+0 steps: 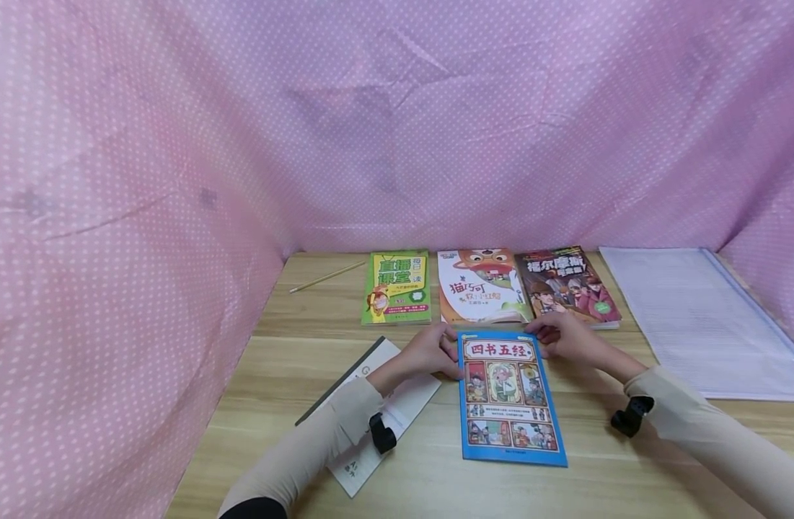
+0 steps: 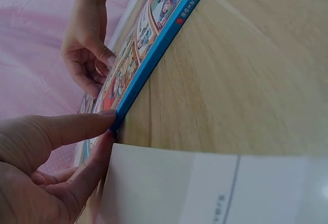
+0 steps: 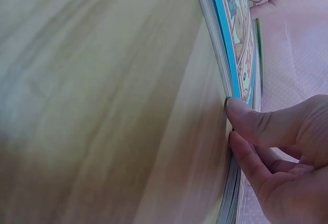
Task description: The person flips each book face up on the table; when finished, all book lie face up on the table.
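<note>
A blue-bordered comic-style book (image 1: 510,400) lies face up on the wooden table, its cover showing several cartoon panels. At its upper left corner my left hand (image 1: 430,351) holds the book, thumb and a finger against the blue spine (image 2: 159,49). My right hand (image 1: 563,339) holds the opposite upper corner; in the right wrist view its thumb (image 3: 246,115) touches the page edge. The other fingers of both hands are bent. Under my left forearm lies a white pad (image 1: 409,404) with a dark strip, set at a slant and partly covered.
Behind the blue book stand in a row a green book (image 1: 397,288), a white and orange book (image 1: 477,306) and a dark book (image 1: 565,285). A thin stick (image 1: 327,276) lies back left. A translucent white sheet (image 1: 702,324) covers the right side. Pink dotted cloth (image 1: 397,144) hangs around the table.
</note>
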